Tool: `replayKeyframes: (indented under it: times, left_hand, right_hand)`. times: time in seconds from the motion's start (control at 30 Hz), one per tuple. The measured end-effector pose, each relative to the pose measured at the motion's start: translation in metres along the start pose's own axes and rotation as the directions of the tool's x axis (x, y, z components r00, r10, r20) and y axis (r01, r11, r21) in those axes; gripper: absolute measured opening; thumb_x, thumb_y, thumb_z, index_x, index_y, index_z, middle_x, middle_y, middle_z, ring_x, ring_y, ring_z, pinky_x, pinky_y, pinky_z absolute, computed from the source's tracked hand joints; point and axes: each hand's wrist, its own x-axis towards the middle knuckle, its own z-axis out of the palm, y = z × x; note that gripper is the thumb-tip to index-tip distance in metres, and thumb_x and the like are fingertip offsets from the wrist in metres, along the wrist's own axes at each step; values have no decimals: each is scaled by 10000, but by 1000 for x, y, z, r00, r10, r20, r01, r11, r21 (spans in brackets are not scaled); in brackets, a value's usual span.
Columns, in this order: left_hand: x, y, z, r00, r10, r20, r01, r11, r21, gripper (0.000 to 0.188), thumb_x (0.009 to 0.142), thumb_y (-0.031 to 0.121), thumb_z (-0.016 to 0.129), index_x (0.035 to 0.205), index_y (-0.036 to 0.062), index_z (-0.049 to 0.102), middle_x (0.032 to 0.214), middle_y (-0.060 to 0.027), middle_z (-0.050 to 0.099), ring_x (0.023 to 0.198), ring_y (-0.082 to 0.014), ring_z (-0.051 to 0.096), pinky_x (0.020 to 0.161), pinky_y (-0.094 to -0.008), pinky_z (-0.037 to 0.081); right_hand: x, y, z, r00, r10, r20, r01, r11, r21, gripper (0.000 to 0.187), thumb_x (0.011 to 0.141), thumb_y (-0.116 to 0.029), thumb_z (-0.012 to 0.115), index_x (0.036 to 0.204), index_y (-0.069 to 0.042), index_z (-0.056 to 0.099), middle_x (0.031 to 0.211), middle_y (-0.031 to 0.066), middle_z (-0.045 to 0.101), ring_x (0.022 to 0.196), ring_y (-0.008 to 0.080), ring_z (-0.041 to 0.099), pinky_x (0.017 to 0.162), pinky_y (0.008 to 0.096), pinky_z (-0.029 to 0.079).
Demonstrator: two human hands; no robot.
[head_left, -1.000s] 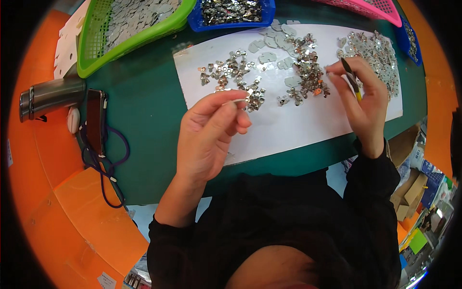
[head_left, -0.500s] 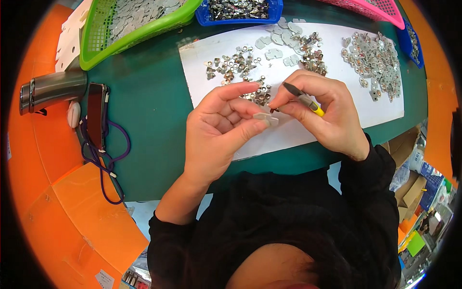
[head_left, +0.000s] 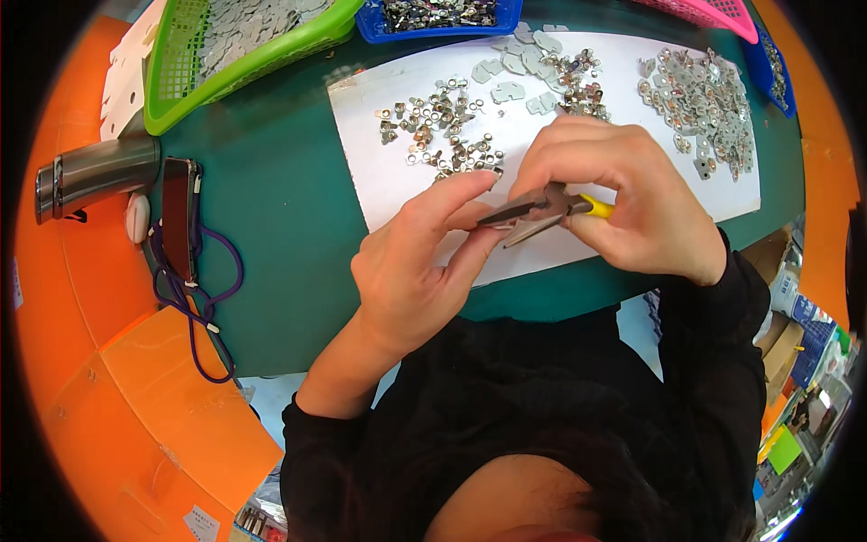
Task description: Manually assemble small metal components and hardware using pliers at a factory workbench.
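Observation:
My right hand (head_left: pixel 646 199) is closed round a pair of pliers (head_left: pixel 553 204) with dark jaws and a yellow handle. The jaws are spread and point left, reaching the fingertips of my left hand (head_left: pixel 406 262). Thumb and fingers of the left hand pinch a small flat grey plate, mostly hidden behind the jaws and fingers. Whether the jaws touch the plate, I cannot tell. Just beyond the left hand, small metal clips (head_left: pixel 442 126) lie scattered on a white sheet (head_left: pixel 361 117).
Grey plates (head_left: pixel 528 59), more metal parts (head_left: pixel 582 81) and a pile of plates with metal fittings (head_left: pixel 700 108) lie on the sheet. Green (head_left: pixel 262 68), blue (head_left: pixel 442 36) and pink (head_left: pixel 713 23) containers stand behind. A phone (head_left: pixel 181 217) with a cord lies left, near a dark cylindrical object (head_left: pixel 104 176).
The pliers have turned from being tucked in my right hand to pointing left, jaws spread, at the left fingertips. The small dark part at my right fingertips no longer shows.

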Motion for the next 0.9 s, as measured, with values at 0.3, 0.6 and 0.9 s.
replayKeyframes:
  times: [0.3,0.6,0.9]
  left_hand:
    - [4,3,-5,997,65,45,-67,997,45,500,713,-94,787,1172,13,619,863,-97,722,742,-183,717,653,-249,546]
    - [9,1,-14,992,93,83,-97,994,48,259,722,-29,802,963,-1,711,829,-110,710,713,-205,691,622,-275,545]
    - [4,2,-10,999,38,35,-40,997,64,241,728,-70,769,950,-6,704,838,-113,711,720,-215,695,614,-280,549]
  right_hand:
    - [1,-3,2,998,-45,35,47,997,-69,342,604,128,593,895,-34,673,841,86,648,812,263,591,696,329,479]
    - [3,3,9,990,103,97,-132,921,366,200,750,69,672,934,-6,697,873,71,676,818,173,629,764,283,492]
    - [-12,-5,27,963,162,-215,-127,978,167,201,738,-8,790,908,-10,683,891,72,669,812,155,626,738,269,488]
